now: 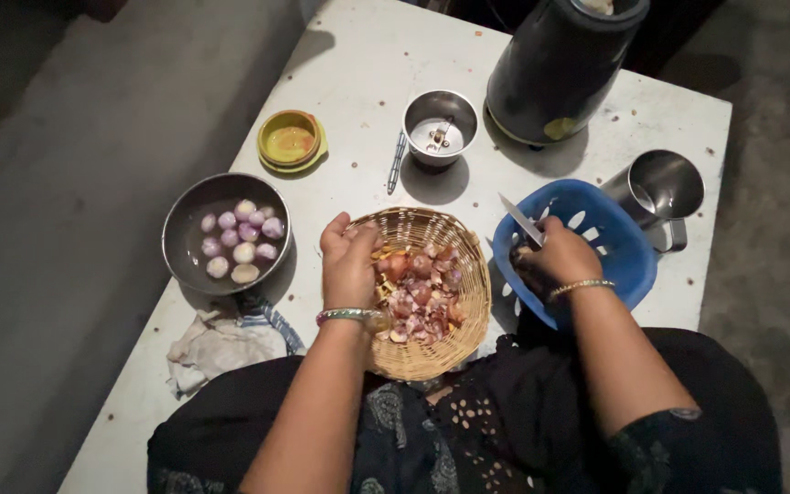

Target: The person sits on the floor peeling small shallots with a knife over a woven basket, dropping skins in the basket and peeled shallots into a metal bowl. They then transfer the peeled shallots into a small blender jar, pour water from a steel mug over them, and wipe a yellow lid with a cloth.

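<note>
L hand (pixel 347 261) is curled over the near-left edge of a round woven basket (pixel 424 291), fingers bent; it seems to pinch sth small, can't tell what. Basket holds unpeeled small onions (pixel 421 288) w/ reddish skins and peel scraps, just right of that hand.

R hand (pixel 560 258) is clenched on a knife (pixel 522 220). Blade's long axis runs diagonally, tip pointing up-left away from the fist, toward the basket's far rim. The hand sits over a blue slotted plastic basket (pixel 610 224).

Left of the L hand: dark metal bowl (pixel 189 242) w/ peeled pale-purple onions (pixel 241 233); below it a crumpled cloth (pixel 221 343). Beyond the hands: yellow-green lidded tub (pixel 291 140), steel grinder cup (pixel 440 126), dark grinder jar (pixel 564 64). Steel jug (pixel 662 187) right of the R hand. No labels legible.
</note>
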